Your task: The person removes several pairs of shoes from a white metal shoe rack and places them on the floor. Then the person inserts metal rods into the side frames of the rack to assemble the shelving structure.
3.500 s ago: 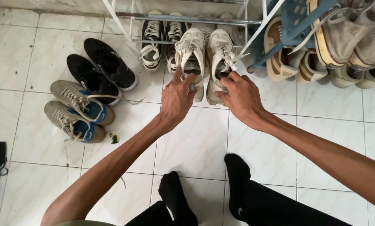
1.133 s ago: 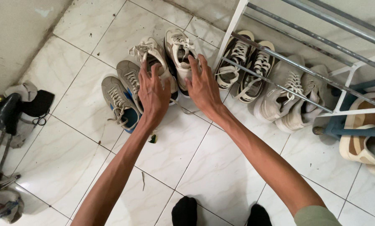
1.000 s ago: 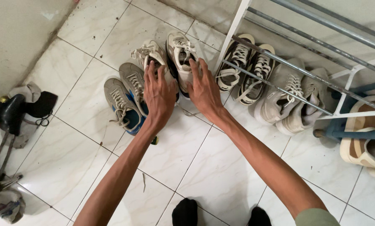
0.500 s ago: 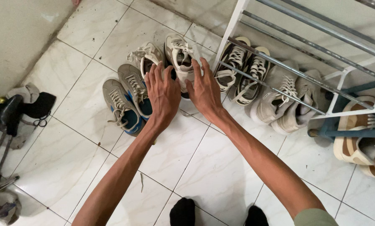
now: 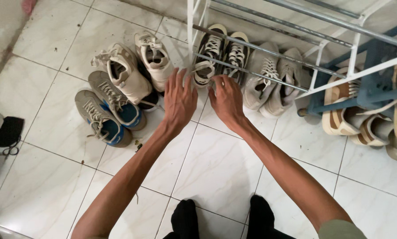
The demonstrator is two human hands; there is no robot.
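Soft even indoor light, faint shadows, slight motion blur, wide-angle edge distortion.

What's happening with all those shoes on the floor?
A person is crouched on a white tiled floor, both bare arms stretched toward a pair of black and white sneakers under the lowest bar of a white shoe rack. The left hand is spread open beside them, and the right hand reaches their heels. Cream sneakers and grey and blue sneakers sit to the left.
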